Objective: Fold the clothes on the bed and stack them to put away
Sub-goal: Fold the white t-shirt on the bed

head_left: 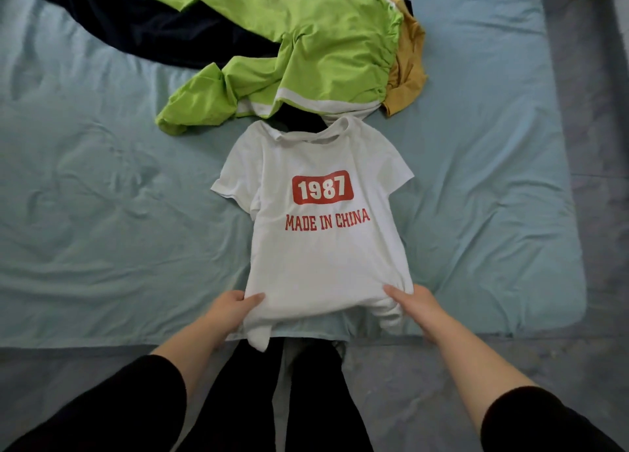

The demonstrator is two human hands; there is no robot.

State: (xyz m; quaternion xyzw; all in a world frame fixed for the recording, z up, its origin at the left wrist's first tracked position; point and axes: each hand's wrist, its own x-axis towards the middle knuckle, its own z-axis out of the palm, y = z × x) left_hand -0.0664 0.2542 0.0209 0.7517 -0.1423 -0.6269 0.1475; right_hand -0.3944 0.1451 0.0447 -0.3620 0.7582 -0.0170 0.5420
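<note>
The left hand [234, 308] and right hand [414, 302] each pinch the bunched hem of a soft white T-shirt [323, 257], seemingly cotton.

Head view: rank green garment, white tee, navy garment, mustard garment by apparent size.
1-2. green garment and white tee: look alike; the tee is nearer the camera, so unranked.
3. navy garment, partly covered.
4. mustard garment, mostly hidden.
</note>
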